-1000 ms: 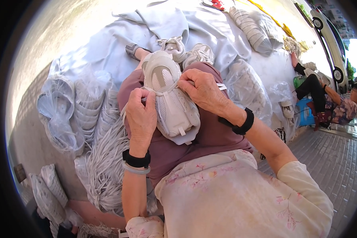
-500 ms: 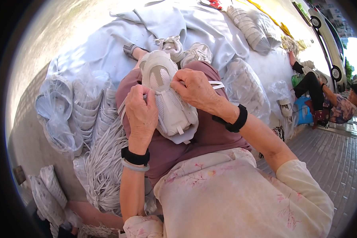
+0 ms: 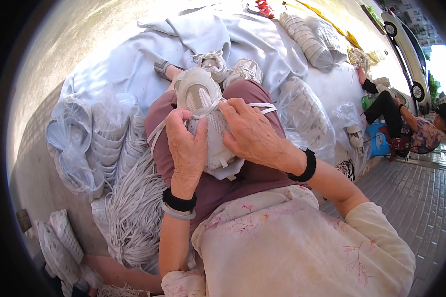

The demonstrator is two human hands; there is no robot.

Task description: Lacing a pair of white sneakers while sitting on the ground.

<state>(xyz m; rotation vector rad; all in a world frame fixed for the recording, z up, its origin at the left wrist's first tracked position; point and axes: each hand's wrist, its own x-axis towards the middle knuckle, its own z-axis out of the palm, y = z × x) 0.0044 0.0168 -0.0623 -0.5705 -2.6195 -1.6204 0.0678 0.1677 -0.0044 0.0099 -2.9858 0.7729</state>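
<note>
A white mesh sneaker (image 3: 201, 101) lies on my lap, toe pointing away from me. My left hand (image 3: 186, 148) grips its left side, thumb up by the lacing. My right hand (image 3: 250, 131) lies over the tongue area, fingers pinching a flat white shoelace (image 3: 260, 105) that runs off to the right across my thigh. Another lace end trails down the left side (image 3: 156, 136). Both wrists carry black bands; the left also has a pale bangle.
A heap of white laces (image 3: 134, 213) lies at my left. Clear bags of white soles (image 3: 91, 143) sit left and right (image 3: 305, 114). More sneakers (image 3: 228, 67) rest on a pale sheet (image 3: 218, 34). Another person (image 3: 406, 123) sits at right near a white car (image 3: 406, 44).
Both hands have shifted closer together over the sneaker's lacing. My left thumb has moved up to the laces, and my right hand has slid down over the tongue.
</note>
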